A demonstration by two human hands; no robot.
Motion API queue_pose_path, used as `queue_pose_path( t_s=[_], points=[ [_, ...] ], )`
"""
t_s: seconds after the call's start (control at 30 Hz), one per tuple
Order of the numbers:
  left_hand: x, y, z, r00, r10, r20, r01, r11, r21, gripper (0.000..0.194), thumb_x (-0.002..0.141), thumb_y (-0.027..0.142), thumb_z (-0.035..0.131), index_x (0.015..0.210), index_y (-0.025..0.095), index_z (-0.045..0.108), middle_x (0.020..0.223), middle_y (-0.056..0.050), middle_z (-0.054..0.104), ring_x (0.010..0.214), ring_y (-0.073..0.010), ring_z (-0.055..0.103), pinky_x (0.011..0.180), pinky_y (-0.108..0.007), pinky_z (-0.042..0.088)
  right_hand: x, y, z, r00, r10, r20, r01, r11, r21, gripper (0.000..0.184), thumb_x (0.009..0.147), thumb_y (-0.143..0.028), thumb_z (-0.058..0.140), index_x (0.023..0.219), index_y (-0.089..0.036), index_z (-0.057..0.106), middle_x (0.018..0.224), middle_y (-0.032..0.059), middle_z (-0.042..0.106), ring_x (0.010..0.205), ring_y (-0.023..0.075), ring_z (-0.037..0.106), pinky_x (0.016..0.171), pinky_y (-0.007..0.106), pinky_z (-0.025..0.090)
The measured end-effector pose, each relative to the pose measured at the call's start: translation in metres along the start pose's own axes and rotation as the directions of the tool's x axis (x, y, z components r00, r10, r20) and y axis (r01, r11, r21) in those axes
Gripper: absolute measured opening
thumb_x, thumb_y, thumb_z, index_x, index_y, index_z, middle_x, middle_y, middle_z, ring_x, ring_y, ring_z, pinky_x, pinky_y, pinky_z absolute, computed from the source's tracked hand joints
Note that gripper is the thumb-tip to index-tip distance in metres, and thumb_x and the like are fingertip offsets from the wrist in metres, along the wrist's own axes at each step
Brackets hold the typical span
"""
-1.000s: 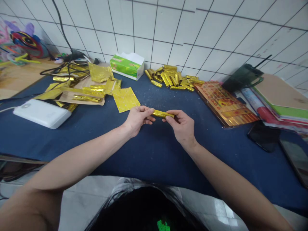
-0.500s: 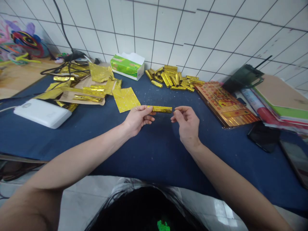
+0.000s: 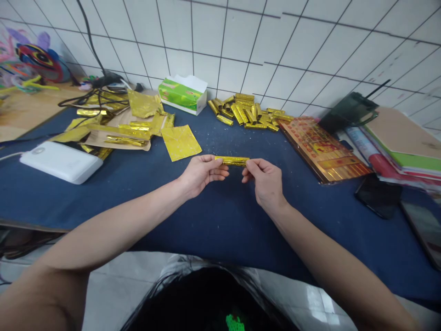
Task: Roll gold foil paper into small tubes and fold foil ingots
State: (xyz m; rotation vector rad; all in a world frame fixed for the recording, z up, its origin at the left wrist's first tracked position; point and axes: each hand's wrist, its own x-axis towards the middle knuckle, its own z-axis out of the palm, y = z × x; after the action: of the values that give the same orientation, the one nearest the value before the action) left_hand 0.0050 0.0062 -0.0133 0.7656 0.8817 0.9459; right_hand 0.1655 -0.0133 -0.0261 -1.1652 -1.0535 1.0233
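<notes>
A rolled gold foil paper [image 3: 231, 160] is held level above the blue tablecloth [image 3: 213, 216]. My left hand [image 3: 201, 174] pinches its left end between thumb and fingers. My right hand [image 3: 263, 181] pinches its right end with the fingertips. A flat gold foil sheet [image 3: 181, 142] lies just beyond my left hand. A heap of finished gold rolls [image 3: 246, 113] sits by the tiled wall.
Loose gold sheets and brown paper [image 3: 113, 126] lie at the back left, with a white box [image 3: 60, 161], cables and a green tissue box [image 3: 182, 94]. A printed paper stack [image 3: 322, 149], books [image 3: 396, 147] and a dark phone [image 3: 378, 194] are on the right.
My right hand let go of the roll's right end half a second ago and has now closed on it again. The roll stays in my left hand.
</notes>
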Motion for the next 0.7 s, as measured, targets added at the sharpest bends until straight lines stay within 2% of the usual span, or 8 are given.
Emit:
queue_pose_path(
  t_s=[0.1,0.2,0.23,0.3,0.37,0.4,0.57,0.7],
  points=[
    [0.003,-0.001,-0.002,0.998,0.014,-0.054,-0.012,0.999,0.031,0.012,0.080,0.018,0.056,0.071,0.011,0.052,0.068,-0.005,0.063,0.058,-0.0115,0.062,0.054,-0.022,0.049,0.000,0.002,-0.002,0.998,-0.066,-0.008,0.065,0.996,-0.057,0.017,0.073,-0.028,0.061,0.061,-0.017,0.058,0.046,-0.0072,0.049,0.035,0.0044,0.044,0.038,0.019,0.036],
    [0.004,-0.002,-0.003,0.966,0.229,-0.121,-0.198,0.953,0.229,0.017,0.074,0.025,0.063,0.079,0.013,0.052,0.075,-0.004,0.062,0.064,-0.0107,0.060,0.058,-0.023,0.048,-0.001,0.001,-0.002,0.998,-0.050,0.046,0.054,0.993,-0.109,0.017,0.073,-0.030,0.061,0.062,-0.017,0.059,0.042,-0.0083,0.045,0.034,0.0041,0.040,0.037,0.019,0.034],
    [0.004,-0.003,-0.004,0.944,0.320,-0.078,-0.277,0.900,0.336,0.023,0.070,0.025,0.067,0.086,0.013,0.054,0.082,-0.004,0.062,0.067,-0.0105,0.059,0.062,-0.023,0.049,-0.001,0.000,-0.002,0.997,-0.026,0.073,0.035,0.992,-0.119,0.017,0.073,-0.030,0.061,0.062,-0.017,0.059,0.041,-0.0084,0.045,0.033,0.0041,0.039,0.036,0.019,0.033],
    [0.000,-0.004,-0.003,0.904,0.416,0.099,-0.404,0.755,0.516,0.041,0.066,0.022,0.070,0.104,0.016,0.056,0.097,-0.006,0.062,0.077,-0.0120,0.059,0.072,-0.026,0.048,-0.002,-0.001,-0.001,0.992,0.028,0.123,-0.013,0.993,-0.121,0.018,0.072,-0.030,0.061,0.061,-0.017,0.058,0.040,-0.0085,0.044,0.032,0.0040,0.038,0.034,0.019,0.030],
    [-0.004,-0.006,-0.002,0.886,0.388,0.255,-0.459,0.652,0.603,0.044,0.068,0.022,0.067,0.111,0.018,0.057,0.104,-0.006,0.063,0.083,-0.0139,0.060,0.078,-0.028,0.047,-0.003,-0.002,-0.001,0.983,0.071,0.168,-0.056,0.994,-0.097,0.021,0.072,-0.031,0.062,0.058,-0.016,0.057,0.040,-0.0080,0.046,0.032,0.0041,0.039,0.034,0.019,0.030],
    [-0.007,-0.006,-0.001,0.886,0.364,0.287,-0.462,0.631,0.624,0.040,0.071,0.022,0.064,0.111,0.018,0.058,0.103,-0.006,0.064,0.082,-0.0136,0.060,0.077,-0.028,0.047,-0.004,-0.003,0.000,0.978,0.085,0.191,-0.072,0.994,-0.077,0.021,0.072,-0.032,0.062,0.058,-0.016,0.057,0.042,-0.0072,0.048,0.032,0.0046,0.041,0.035,0.019,0.032],
    [-0.010,-0.007,0.002,0.917,0.335,0.215,-0.393,0.680,0.619,0.030,0.080,0.024,0.054,0.106,0.015,0.063,0.084,-0.003,0.067,0.056,-0.0079,0.054,0.056,-0.020,0.045,-0.005,0.000,0.000,0.962,0.087,0.257,-0.092,0.996,0.010,0.015,0.070,-0.030,0.064,0.074,-0.016,0.063,0.059,-0.0015,0.063,0.044,0.0092,0.056,0.045,0.023,0.044],
    [-0.010,-0.006,0.001,0.889,0.388,0.243,-0.448,0.625,0.640,0.028,0.081,0.026,0.053,0.105,0.017,0.065,0.077,-0.002,0.063,0.054,-0.0072,0.053,0.056,-0.020,0.044,-0.005,0.003,0.000,0.974,0.027,0.224,-0.017,0.999,-0.045,0.014,0.070,-0.029,0.065,0.072,-0.015,0.062,0.058,-0.0017,0.063,0.042,0.0087,0.055,0.044,0.023,0.044]
  ],
)
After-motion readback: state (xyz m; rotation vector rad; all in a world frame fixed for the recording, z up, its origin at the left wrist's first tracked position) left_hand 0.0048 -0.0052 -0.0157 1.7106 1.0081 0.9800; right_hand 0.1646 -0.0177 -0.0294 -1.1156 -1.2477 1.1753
